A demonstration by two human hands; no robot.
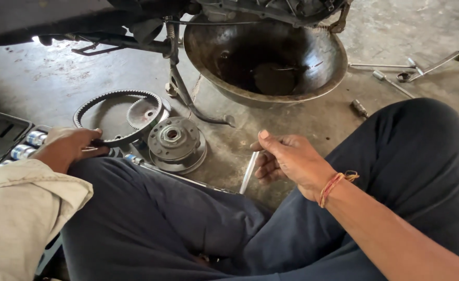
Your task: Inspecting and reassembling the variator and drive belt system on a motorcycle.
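Observation:
My left hand (pixel 70 147) rests by my left knee, its fingers closed on the near edge of a black toothed drive belt (pixel 116 99) that lies looped on the concrete floor. Inside the belt's loop sit a toothed metal disc (pixel 145 112) and a round clutch assembly (pixel 175 140). My right hand (pixel 286 158) hovers above the floor between my knees, holding a slim silver rod-like tool (pixel 249 171) that points down toward my leg. I sit cross-legged in dark trousers (pixel 188 224).
A large dark metal drain pan (pixel 263 54) with oil sits under a vehicle's engine (pixel 271 8). A stand leg (pixel 185 91) comes down beside it. Wrenches and sockets (pixel 411 70) lie at right. A socket case (pixel 11 138) is at left.

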